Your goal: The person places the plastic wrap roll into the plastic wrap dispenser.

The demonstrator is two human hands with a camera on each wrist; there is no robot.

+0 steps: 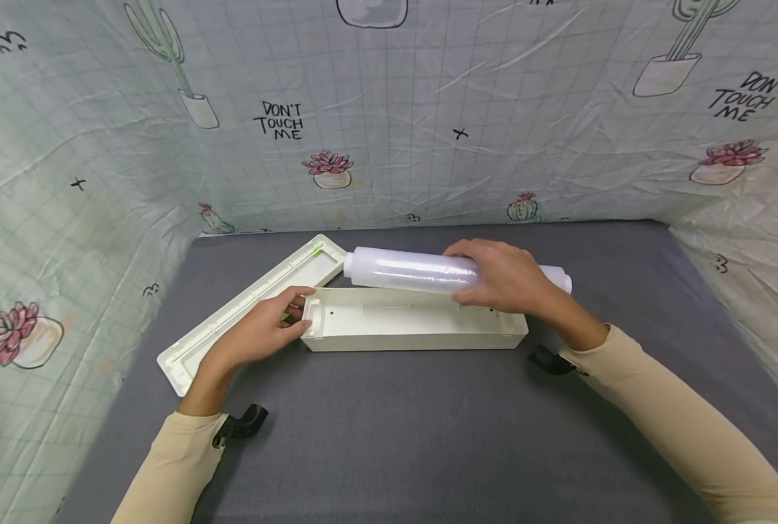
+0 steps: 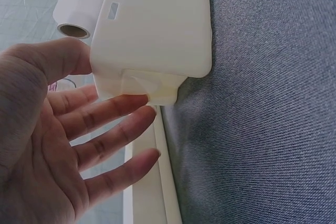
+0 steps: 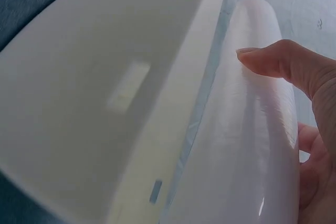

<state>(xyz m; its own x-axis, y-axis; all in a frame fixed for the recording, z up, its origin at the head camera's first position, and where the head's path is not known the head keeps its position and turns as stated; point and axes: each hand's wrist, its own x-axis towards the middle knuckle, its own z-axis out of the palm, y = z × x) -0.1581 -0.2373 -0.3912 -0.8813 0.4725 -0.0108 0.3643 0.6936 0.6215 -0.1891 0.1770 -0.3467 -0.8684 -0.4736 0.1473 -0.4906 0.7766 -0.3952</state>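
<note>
A clear roll of plastic wrap (image 1: 402, 270) is gripped from above by my right hand (image 1: 509, 279), thumb on the near side. The roll is level with the back edge of a long cream open-topped box (image 1: 415, 340), and part of it is hidden by the hand. In the right wrist view, the roll (image 3: 247, 129) runs alongside the box wall (image 3: 152, 135), a narrow gap between them. My left hand (image 1: 267, 327) holds the left end of the box between thumb and fingers. In the left wrist view, its fingers (image 2: 113, 114) curl around that end (image 2: 152, 30).
A long cream lid (image 1: 231, 316) lies slanted on the grey cloth (image 1: 402, 422), left of the box, with a green mark near its far end. A printed fabric curtain (image 1: 402, 160) rises behind and at both sides.
</note>
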